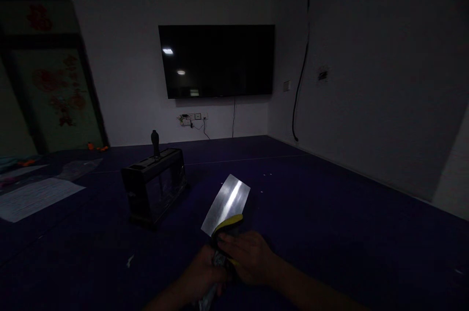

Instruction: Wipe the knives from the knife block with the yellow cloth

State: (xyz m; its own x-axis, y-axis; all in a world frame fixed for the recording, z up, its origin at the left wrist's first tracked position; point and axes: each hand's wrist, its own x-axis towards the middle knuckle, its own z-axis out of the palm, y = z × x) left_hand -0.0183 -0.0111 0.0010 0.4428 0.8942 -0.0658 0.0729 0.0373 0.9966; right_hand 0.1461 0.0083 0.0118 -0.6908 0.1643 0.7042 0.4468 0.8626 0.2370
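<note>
A tool with a broad, shiny flat metal blade (227, 203) and a yellow and black handle (229, 223) points away from me, low in the middle of the view; its exact kind is unclear in the dim light. My right hand (252, 257) lies closed over the handle from the right, fingers bent. Just left of it, my left hand (205, 272) is wrapped round the lower part of the tool, where a greyish section shows between the hands. Both hands partly hide the grip. Beyond them stands a black open-sided box-like frame (153, 160) with a dark upright knob (155, 141) on top.
The dark blue surface (293, 213) carries small white scraps. Papers (40, 196) and clear plastic (78, 169) lie at the left, with small orange items (97, 147) farther back. A television (220, 61) hangs on the far wall above sockets; a black cable (302, 76) runs down the right wall.
</note>
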